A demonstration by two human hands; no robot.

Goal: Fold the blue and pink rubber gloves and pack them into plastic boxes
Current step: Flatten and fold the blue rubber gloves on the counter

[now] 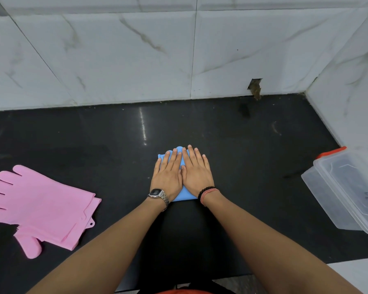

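Note:
Folded blue rubber gloves (pixel 184 196) lie in the middle of the black counter, mostly hidden under my hands. My left hand (pixel 167 176) presses flat on their left half, fingers straight, a metal watch on its wrist. My right hand (pixel 197 171) presses flat on their right half, beside the left, with bead bracelets on its wrist. Only blue edges show beyond the fingertips and between the wrists. Pink rubber gloves (pixel 40 206) lie stacked flat at the left, fingers pointing left. Clear plastic boxes (pixel 346 192) with orange clips sit stacked at the right edge.
The black counter (pixel 94 141) meets a white marble-tiled wall (pixel 136 60) at the back and on the right. A chipped hole (pixel 255 88) marks the wall base. The counter's front edge runs beneath my forearms.

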